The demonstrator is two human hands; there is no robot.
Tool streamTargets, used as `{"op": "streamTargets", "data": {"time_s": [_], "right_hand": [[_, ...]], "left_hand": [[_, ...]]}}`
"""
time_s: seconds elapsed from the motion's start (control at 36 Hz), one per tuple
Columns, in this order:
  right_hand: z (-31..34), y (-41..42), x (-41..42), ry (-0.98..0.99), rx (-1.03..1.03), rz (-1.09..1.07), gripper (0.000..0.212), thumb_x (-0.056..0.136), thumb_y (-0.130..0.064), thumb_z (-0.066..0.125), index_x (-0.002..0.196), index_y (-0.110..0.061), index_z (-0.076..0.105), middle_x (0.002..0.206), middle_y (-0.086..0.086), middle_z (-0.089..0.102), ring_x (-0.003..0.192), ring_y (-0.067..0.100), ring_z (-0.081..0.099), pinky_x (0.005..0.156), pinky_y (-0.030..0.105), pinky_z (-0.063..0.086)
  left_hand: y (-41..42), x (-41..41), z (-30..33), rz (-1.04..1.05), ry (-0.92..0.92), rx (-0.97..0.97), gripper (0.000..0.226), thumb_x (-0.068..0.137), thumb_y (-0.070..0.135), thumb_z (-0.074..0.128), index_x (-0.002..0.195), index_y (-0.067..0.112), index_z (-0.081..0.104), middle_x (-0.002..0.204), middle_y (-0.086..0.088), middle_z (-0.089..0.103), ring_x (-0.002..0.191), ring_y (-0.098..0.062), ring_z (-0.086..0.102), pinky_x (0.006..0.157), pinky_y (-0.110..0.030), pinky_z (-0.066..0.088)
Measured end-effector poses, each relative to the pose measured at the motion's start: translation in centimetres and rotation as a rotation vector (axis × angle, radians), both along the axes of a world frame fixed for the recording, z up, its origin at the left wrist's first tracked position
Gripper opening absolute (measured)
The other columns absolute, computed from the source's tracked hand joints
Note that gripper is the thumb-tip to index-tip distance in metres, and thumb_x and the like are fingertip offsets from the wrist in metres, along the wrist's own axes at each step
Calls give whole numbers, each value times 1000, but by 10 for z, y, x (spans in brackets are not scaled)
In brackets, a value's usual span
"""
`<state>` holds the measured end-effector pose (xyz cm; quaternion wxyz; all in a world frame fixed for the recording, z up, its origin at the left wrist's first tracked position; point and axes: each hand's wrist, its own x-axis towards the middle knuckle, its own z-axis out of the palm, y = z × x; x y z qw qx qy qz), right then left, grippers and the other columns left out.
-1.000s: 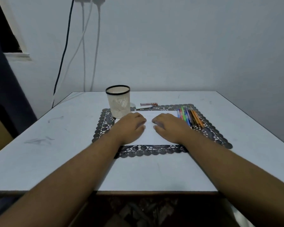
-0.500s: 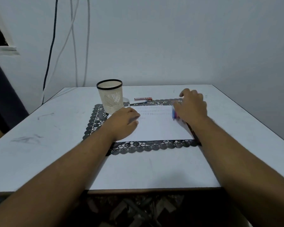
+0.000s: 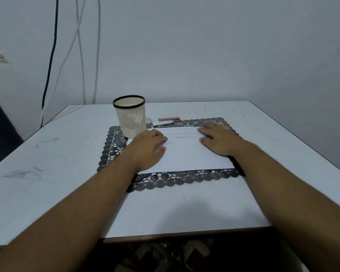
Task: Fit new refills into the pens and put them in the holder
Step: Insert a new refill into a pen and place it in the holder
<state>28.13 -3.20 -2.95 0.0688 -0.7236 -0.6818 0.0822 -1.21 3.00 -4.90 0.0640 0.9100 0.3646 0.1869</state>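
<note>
- I see the left hand (image 3: 148, 147) resting palm down on the left part of the white paper sheet (image 3: 185, 154); its fingers lie loosely curled and hold nothing.
- The right hand (image 3: 220, 139) lies palm down at the right edge of the sheet, over the spot where the pens sit.
- Only a small blue piece of a pen (image 3: 204, 134) shows, at the inner side of the right hand, just under its fingers.
- I cannot tell whether the right fingers pinch that pen or merely cover it; the contact area is hidden by the hand and the picture is soft there.
- The pen holder (image 3: 130, 116) is a cream mesh cup with a black rim. It stands upright on the far left corner of the black lace placemat (image 3: 185, 179), just beyond the left hand and well apart from the right hand.
- I see nothing projecting above the holder's rim.
- Beyond the sheet, between the holder and the right hand, a dark pen with a blue end (image 3: 163, 125) lies on the placemat edge.
- Just behind it, a red pack (image 3: 168, 119) lies on the white table (image 3: 67, 163); it may be a refill pack, but I cannot read it.
- Neither hand touches these two items.
- Cables (image 3: 51, 55) hang down the wall behind the left corner of the table.
</note>
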Motion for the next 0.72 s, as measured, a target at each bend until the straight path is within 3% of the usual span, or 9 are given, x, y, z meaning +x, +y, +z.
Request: {"op": "streamTargets", "data": {"time_s": [0.17,0.25,0.28,0.33,0.42,0.47,0.53,0.61,0.72], "right_hand": [[7,-5,9,-14,-64,122,60,107,-55,39,163,-40,23,173,-12,3,160,23,-3,129,49,4],[10,-4,20,-26,-138,173,78,93,-81,32,162,-48,17,171,-18,-1,159,17,-6,129,51,3],[11,-2,26,-13,-143,191,87,85,-91,28,161,-50,19,171,-18,2,159,14,-2,129,50,5],[20,1,29,76,-84,206,87,79,-97,29,154,-52,34,168,-13,25,155,16,23,127,49,20],[37,6,22,206,135,170,55,92,-78,48,130,-40,61,134,-10,56,122,13,55,108,42,43],[45,8,17,251,296,89,29,96,-59,61,101,-31,66,104,-5,65,92,14,60,84,39,48],[47,9,13,264,327,3,30,96,-50,66,85,-23,61,84,0,63,73,18,56,68,36,43],[42,6,6,168,228,-85,34,92,-48,69,80,-17,61,79,0,63,72,20,57,63,33,39],[27,-2,-5,30,186,-62,32,87,-50,72,75,-22,60,78,-8,64,75,13,61,62,31,41]], "left_hand": [[-3,0,0,-8,26,2,58,97,47,33,143,20,56,141,5,53,131,-17,40,111,-41,36],[-4,0,0,-8,43,2,57,97,47,33,143,20,56,142,5,52,130,-17,40,111,-43,36],[-4,-1,0,-7,46,4,57,97,47,33,142,21,56,141,5,52,130,-17,40,111,-44,37],[-3,0,2,-2,57,4,56,97,47,33,141,21,56,139,5,53,128,-18,41,110,-44,38],[-3,1,5,13,78,-1,51,97,46,37,136,21,59,127,4,55,120,-20,44,105,-44,41],[-2,2,9,1,99,2,46,97,45,41,130,20,61,119,4,55,114,-20,46,100,-45,44],[1,4,19,-19,186,11,46,98,48,40,127,19,61,116,4,54,111,-18,47,97,-44,46],[4,9,29,-21,245,26,50,95,54,34,118,21,64,111,6,55,107,-16,50,91,-42,48],[3,15,12,25,129,131,48,96,54,34,113,25,67,104,7,57,103,-17,51,87,-42,49]]}}
